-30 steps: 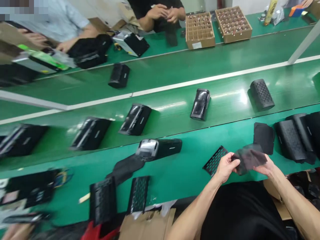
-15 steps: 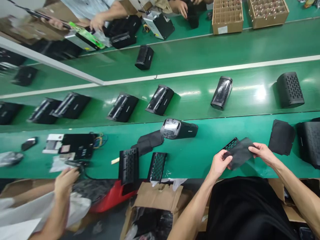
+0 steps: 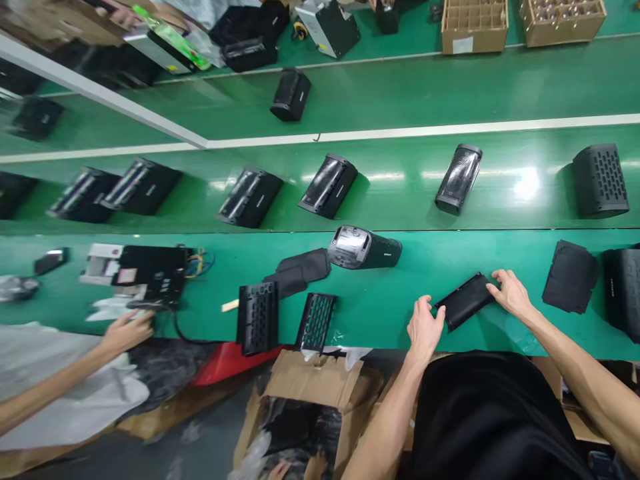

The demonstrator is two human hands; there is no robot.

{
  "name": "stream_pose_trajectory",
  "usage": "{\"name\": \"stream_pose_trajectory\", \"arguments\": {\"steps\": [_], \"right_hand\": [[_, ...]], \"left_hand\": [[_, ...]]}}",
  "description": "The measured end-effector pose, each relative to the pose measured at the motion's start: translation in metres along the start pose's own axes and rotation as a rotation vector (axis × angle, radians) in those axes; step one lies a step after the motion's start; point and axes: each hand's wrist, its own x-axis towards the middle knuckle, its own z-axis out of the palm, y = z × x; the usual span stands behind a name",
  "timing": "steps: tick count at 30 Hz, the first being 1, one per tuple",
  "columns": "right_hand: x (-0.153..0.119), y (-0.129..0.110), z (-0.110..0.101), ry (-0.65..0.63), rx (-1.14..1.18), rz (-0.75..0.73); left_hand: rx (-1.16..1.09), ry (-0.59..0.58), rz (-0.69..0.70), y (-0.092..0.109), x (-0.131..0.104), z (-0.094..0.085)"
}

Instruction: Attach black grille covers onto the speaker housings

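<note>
A black rectangular panel [image 3: 465, 301] lies tilted on the green bench in front of me, a dark sheet covering its holes. At its left end is my left hand [image 3: 424, 328], fingers apart and the thumb close to the panel's edge. My right hand [image 3: 511, 293] rests at the upper right end with fingers spread, the thumb at or near the sheet; contact there is hard to tell. Further right lies a stack of black sheets [image 3: 570, 277]. Two perforated black panels [image 3: 316, 321] [image 3: 258, 317] lie to my left.
A black speaker-like unit [image 3: 365, 248] lies on the bench, with more on the green conveyor [image 3: 400, 207]. Another stands at the right edge [image 3: 623, 293]. A co-worker's hand [image 3: 127, 331] is at the left. An open carton [image 3: 300, 380] stands below the bench edge.
The dark sheet, held between both hands before, now lies over the perforated panel. Both hands have let go of it and opened. The view has shifted slightly.
</note>
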Motion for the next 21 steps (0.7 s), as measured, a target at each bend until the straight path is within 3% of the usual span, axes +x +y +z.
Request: {"name": "stream_pose_trajectory", "arguments": {"steps": [4, 9, 13, 18, 21], "right_hand": [[0.011, -0.006, -0.001, -0.003, -0.019, -0.032], [0.021, -0.018, -0.005, -0.052, 0.094, -0.032], [0.010, -0.024, -0.026, -0.125, 0.307, 0.028], [-0.026, -0.025, -0.067, -0.246, 0.648, 0.155], [-0.047, -0.027, -0.082, -0.286, 0.794, 0.170]], "left_hand": [[-0.030, -0.027, 0.006, -0.010, 0.005, 0.007], [-0.208, -0.143, 0.052, -0.004, 0.014, 0.009], [-0.362, -0.287, 0.073, 0.010, 0.015, -0.008], [-0.428, -0.378, 0.170, 0.037, 0.017, -0.038], [-0.497, -0.458, 0.176, 0.054, 0.019, -0.047]]}}
